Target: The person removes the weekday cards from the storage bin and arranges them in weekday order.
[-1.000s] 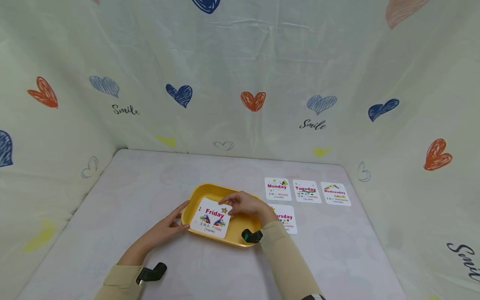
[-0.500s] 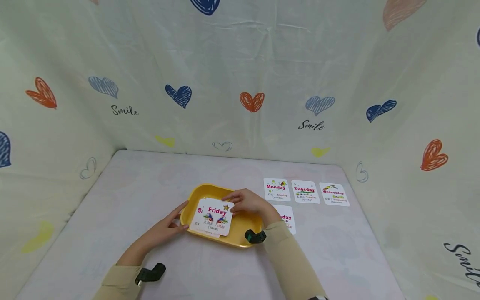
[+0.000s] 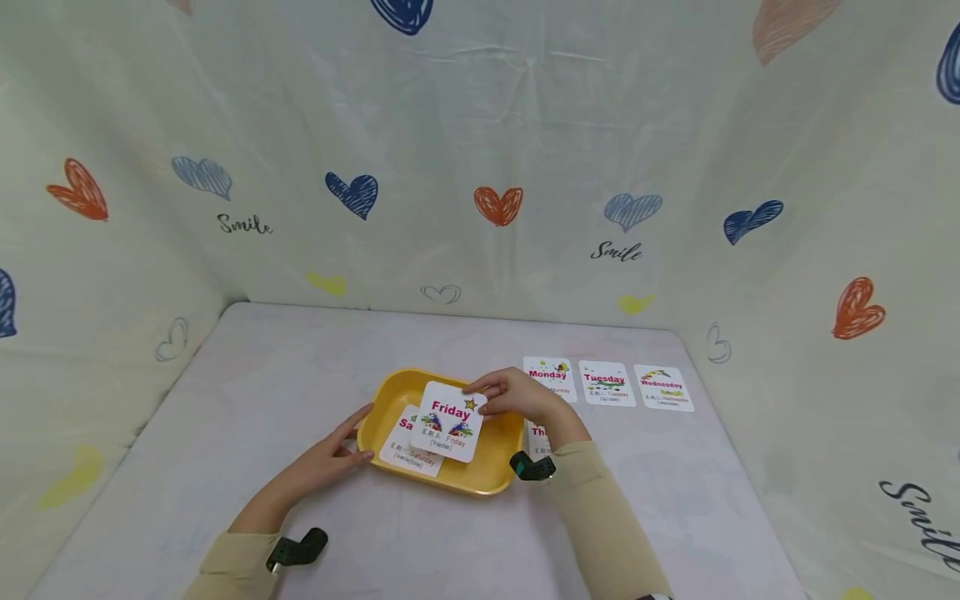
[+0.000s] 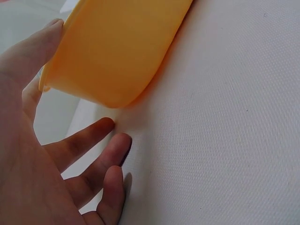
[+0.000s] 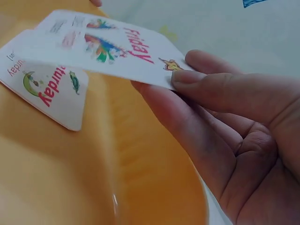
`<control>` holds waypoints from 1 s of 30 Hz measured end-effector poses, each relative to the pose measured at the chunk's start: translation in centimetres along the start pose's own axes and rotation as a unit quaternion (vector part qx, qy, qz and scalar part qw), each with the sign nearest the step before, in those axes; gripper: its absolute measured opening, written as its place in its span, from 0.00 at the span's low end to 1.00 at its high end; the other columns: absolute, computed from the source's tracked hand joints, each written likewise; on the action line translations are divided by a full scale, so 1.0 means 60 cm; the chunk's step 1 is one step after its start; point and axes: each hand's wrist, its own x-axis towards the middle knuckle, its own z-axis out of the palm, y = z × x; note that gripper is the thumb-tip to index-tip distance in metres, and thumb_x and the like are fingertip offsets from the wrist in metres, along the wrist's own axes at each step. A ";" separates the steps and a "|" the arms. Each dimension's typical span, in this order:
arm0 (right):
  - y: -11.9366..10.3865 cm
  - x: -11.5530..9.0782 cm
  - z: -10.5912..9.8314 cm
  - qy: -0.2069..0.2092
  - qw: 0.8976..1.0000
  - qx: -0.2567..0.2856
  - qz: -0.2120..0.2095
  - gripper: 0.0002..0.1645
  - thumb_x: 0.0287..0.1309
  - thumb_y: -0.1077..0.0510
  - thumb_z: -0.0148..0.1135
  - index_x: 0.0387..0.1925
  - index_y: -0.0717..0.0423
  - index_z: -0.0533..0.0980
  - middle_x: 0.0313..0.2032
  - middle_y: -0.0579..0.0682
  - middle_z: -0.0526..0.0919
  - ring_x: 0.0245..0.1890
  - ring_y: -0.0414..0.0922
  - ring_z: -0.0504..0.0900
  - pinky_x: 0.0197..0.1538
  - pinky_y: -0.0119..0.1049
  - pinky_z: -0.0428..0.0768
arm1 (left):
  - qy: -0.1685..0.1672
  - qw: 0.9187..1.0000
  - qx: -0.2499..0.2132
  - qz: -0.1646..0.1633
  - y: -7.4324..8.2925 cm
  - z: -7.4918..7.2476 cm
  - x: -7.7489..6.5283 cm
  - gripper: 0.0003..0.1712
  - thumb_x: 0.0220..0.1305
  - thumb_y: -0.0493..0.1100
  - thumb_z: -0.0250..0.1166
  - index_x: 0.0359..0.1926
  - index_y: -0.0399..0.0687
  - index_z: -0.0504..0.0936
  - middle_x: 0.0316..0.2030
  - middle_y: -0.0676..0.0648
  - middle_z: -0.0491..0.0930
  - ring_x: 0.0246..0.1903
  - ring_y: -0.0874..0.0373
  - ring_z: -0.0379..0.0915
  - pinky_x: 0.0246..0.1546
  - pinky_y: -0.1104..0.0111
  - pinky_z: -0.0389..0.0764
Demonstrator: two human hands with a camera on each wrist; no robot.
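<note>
In the head view my right hand [image 3: 521, 398] pinches the Friday card [image 3: 448, 423] by its upper right corner, between thumb and fingers. The card is tilted above the yellow tray [image 3: 480, 477]. Partly beneath it in that view, a Saturday card [image 3: 401, 454] lies in the tray. The right wrist view shows the Friday card [image 5: 110, 51] raised over the Saturday card [image 5: 56, 96]. My left hand [image 3: 333, 457] touches the tray's left end, thumb and index finger spread along the rim. In the left wrist view its other fingers [image 4: 79, 145] extend loosely below the tray wall [image 4: 122, 51].
Monday [image 3: 551, 379], Tuesday [image 3: 607, 383] and Wednesday [image 3: 663, 389] cards lie in a row at the table's back right. A Thursday card [image 3: 537, 440] sits below Monday, mostly hidden by my right arm. A heart-printed curtain [image 3: 450, 108] surrounds the table [image 3: 315, 350].
My right hand has lifted the Friday card and shifted it right, uncovering much of the Saturday card. My right forearm now covers more of the Thursday card. The left hand stays at the tray.
</note>
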 end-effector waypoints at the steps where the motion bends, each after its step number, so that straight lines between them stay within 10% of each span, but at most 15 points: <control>1: 0.000 -0.003 -0.003 0.000 1.000 0.010 0.000 0.19 0.58 0.67 0.64 0.52 0.54 0.82 0.33 0.52 0.86 0.35 0.49 0.86 0.45 0.38 0.80 | 0.001 1.000 0.000 -0.001 -0.001 0.000 0.001 0.47 0.62 0.53 0.67 0.76 0.58 0.53 0.59 0.37 0.68 0.34 0.54 0.70 0.40 0.61 0.72; 30: 0.068 -0.108 -0.093 0.040 0.998 0.052 -0.010 0.23 0.53 0.74 0.63 0.52 0.64 0.71 0.33 0.57 0.79 0.25 0.50 0.73 0.39 0.40 0.79 | -0.001 1.000 0.006 -0.007 -0.004 -0.001 0.002 0.46 0.63 0.55 0.67 0.76 0.60 0.53 0.59 0.37 0.69 0.38 0.54 0.71 0.43 0.57 0.72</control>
